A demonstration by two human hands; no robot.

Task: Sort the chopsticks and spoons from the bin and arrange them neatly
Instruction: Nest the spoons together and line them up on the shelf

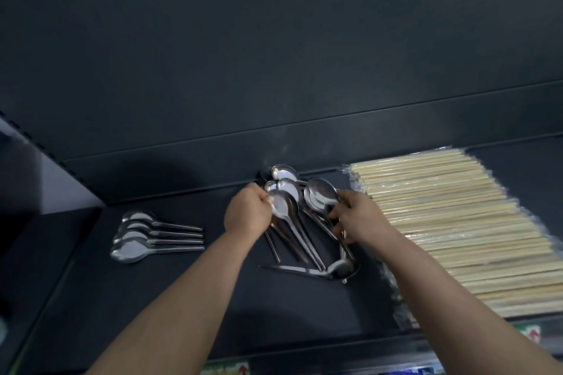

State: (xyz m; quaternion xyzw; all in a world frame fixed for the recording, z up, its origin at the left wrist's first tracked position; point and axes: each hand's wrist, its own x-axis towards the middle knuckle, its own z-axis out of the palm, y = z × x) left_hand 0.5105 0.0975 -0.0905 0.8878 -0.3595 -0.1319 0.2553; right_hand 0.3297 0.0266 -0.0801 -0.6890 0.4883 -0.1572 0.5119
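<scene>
Shelf (152, 298): dark, carrying everything.
Chopsticks (457, 222): pale bundle in clear wrap, flat on the right.
Spoon heap (304, 240): steel, jumbled mid-shelf, beside the chopsticks.
Spoon row (152, 236): four side by side, left, handles pointing right.
Right hand (356, 216): fingers curled round heap handles.
Left hand (248, 213): pinching the top spoon (281, 205) by its bowl.

a dark shelf (182, 298) fills the lower frame. at lower left lies a row of four spoons (152, 236), handles pointing right. in the middle lies a heap of spoons (283, 207). at right lie plastic-wrapped chopsticks (457, 222), side by side.
</scene>
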